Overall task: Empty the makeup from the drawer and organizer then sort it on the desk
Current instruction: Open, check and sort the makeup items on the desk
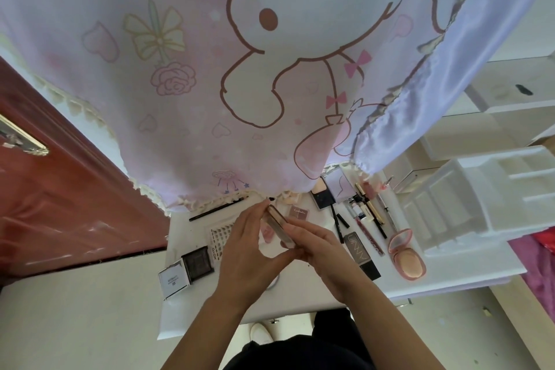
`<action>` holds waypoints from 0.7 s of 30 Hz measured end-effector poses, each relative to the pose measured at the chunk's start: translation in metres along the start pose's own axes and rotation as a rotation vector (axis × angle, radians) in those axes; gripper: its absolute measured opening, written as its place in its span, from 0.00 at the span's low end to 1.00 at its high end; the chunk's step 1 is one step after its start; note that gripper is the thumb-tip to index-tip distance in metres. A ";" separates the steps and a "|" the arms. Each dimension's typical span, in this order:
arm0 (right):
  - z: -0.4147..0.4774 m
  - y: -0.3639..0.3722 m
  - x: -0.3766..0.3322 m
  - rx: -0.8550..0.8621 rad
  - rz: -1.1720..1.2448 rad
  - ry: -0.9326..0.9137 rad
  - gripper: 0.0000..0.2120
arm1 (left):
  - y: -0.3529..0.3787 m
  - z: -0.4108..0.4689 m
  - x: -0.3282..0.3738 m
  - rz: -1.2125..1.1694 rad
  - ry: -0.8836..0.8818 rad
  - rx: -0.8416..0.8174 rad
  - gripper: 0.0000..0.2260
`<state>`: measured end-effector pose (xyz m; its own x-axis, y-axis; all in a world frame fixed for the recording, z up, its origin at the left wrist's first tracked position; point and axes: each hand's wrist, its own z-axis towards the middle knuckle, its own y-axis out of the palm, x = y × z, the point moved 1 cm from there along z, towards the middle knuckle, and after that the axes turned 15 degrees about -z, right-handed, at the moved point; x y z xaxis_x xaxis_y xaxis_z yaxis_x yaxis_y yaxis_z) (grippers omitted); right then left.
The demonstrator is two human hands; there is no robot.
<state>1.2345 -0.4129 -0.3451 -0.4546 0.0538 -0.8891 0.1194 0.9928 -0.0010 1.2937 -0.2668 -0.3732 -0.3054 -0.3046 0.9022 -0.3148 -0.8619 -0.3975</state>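
Both my hands hold one flat, brownish makeup compact (279, 227) edge-on above the white desk (444, 273). My left hand (243, 252) pinches its far end with fingertips and thumb. My right hand (318, 246) grips its near end. Makeup lies spread on the desk: a black square compact (196, 263) with a white box (174, 279) at the left, a white patterned case (220, 234), a grey UNNY palette (359, 249), an open pink compact (405, 254), a black-and-lilac palette (330, 189), and several pencils and tubes (368, 213).
A white plastic organizer (480, 198) stands at the desk's right end. A pink cartoon curtain (210, 69) hangs over the back of the desk. A red-brown door (60, 189) is on the left. A black pencil (219, 207) lies under the curtain's fringe.
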 end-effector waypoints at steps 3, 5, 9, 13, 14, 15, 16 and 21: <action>0.001 0.001 -0.002 0.011 -0.039 -0.003 0.12 | 0.001 -0.001 0.004 0.010 0.009 0.021 0.38; 0.002 0.000 -0.001 0.018 -0.068 -0.009 0.13 | -0.001 -0.004 0.005 -0.011 0.024 0.018 0.39; 0.005 -0.007 -0.001 0.066 -0.052 0.017 0.15 | -0.006 -0.006 0.005 -0.098 0.067 0.012 0.39; 0.011 -0.014 0.000 0.138 -0.141 -0.012 0.18 | -0.006 -0.006 0.008 -0.262 0.015 0.012 0.37; 0.012 -0.014 0.000 0.165 -0.150 -0.029 0.18 | -0.005 -0.006 0.009 -0.304 -0.007 0.011 0.37; 0.013 -0.015 0.001 0.199 -0.143 -0.042 0.17 | -0.004 -0.006 0.008 -0.338 -0.037 0.009 0.36; 0.014 -0.016 0.002 0.235 -0.124 -0.051 0.17 | -0.004 -0.006 0.006 -0.357 -0.069 0.004 0.37; 0.015 -0.027 0.007 0.346 -0.086 -0.034 0.16 | -0.008 -0.005 -0.003 -0.500 -0.343 -0.075 0.36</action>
<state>1.2414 -0.4411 -0.3588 -0.4468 -0.0378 -0.8938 0.3765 0.8984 -0.2262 1.2923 -0.2568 -0.3738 0.1988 0.0058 0.9800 -0.4119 -0.9069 0.0889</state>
